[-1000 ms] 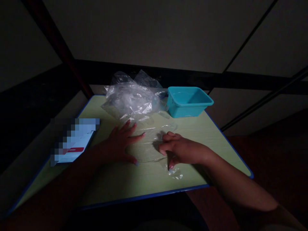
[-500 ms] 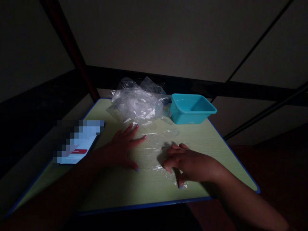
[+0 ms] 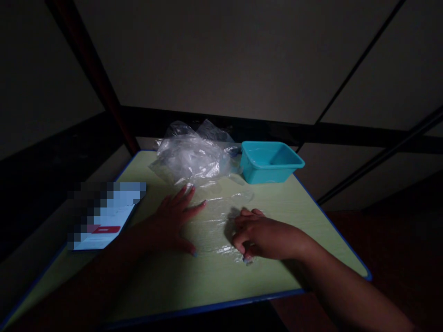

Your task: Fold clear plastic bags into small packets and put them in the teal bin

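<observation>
Head view gives us a pale green, wood-grained tabletop (image 3: 297,207) edged in blue. Along its far side we see a crumpled heap of clear, shiny plastic (image 3: 194,159), with a rectangular turquoise plastic tub (image 3: 268,174) just to its right. Nearer, between the hands, lies a flat, wrinkled sheet of thin clear film (image 3: 214,223). We judge it nearly weightless, limp, slippery and easily torn or stretched; we would pinch its bunched near-right corner and steady its left side with a flat palm. Our bare left hand (image 3: 173,223) is spread wide at that left side. Our bare right hand (image 3: 265,235) curls at the near-right corner, thumb and forefinger close together; whether they clamp film, we cannot tell. Against half a second ago, that thumb has drawn in toward the forefinger, while the left hand keeps its spread.
</observation>
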Tool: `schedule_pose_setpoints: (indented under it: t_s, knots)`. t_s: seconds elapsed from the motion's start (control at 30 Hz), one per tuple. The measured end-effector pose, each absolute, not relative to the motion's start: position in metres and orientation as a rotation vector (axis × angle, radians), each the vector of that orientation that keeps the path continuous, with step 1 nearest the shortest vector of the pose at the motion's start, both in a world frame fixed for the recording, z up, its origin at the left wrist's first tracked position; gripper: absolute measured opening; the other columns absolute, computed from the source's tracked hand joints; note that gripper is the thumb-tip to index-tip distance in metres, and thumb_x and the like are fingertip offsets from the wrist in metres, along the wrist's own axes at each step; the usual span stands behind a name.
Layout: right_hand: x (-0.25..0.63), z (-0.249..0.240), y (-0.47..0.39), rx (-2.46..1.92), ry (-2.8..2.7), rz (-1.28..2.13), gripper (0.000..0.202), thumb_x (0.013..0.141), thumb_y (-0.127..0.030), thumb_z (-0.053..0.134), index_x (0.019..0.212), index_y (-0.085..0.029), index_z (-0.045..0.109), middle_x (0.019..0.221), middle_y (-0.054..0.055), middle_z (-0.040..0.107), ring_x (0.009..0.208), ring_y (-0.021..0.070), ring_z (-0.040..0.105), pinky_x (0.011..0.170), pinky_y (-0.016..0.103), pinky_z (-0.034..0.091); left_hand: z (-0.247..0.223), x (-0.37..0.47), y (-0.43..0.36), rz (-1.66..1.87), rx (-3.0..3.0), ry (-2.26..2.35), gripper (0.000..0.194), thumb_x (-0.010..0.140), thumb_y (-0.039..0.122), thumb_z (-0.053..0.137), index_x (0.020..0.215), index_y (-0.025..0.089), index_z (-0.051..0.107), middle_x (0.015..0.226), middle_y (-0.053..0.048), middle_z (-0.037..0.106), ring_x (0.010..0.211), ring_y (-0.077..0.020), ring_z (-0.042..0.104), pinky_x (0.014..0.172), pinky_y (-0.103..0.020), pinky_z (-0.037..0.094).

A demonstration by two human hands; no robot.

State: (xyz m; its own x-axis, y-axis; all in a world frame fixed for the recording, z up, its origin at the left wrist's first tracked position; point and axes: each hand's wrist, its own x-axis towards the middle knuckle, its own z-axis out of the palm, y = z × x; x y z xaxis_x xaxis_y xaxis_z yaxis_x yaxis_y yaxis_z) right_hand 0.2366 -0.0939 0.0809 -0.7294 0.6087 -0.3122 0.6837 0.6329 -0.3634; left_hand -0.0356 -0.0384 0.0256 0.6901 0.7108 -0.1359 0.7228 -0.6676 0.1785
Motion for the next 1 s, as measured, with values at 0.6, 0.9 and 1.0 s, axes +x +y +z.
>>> schedule_pose_setpoints:
  t_s: [0.6,0.9,1.0]
  knots:
    - [0.243,0.089,-0.089,1.031,2.865,-0.919,0.011,0.082,-0.008,0.068,0.078,-0.016,0.063,0.079,0.000,0.065,0.091,0.0163,0.054,0.093,0.035,0.032,0.027,-0.035,-0.039,-0.126,2.673,1.158,0.120,0.053,0.092,0.051,0.150,0.026,0.026,0.158,-0.020,0.000,0.142,-0.0484,0.001,0.107,-0.068,0.015]
    - [0.250,0.076,-0.077,1.024,3.019,-1.215,0.009,0.084,-0.009,0.061,0.078,-0.016,0.060,0.081,0.002,0.058,0.082,0.0145,0.053,0.076,0.026,0.041,0.019,-0.037,-0.036,-0.103,2.680,1.121,0.120,0.053,0.091,0.053,0.150,0.025,0.027,0.159,-0.019,0.003,0.142,-0.0511,0.002,0.108,-0.068,0.016]
    - [0.252,0.071,-0.074,1.210,2.974,-1.198,0.008,0.083,-0.008,0.060,0.080,-0.016,0.059,0.082,0.002,0.059,0.081,0.0148,0.053,0.075,0.027,0.042,0.012,-0.040,-0.034,-0.019,2.732,1.082,0.118,0.053,0.091,0.054,0.150,0.028,0.027,0.160,-0.015,0.006,0.142,-0.0504,0.005,0.109,-0.065,0.017]
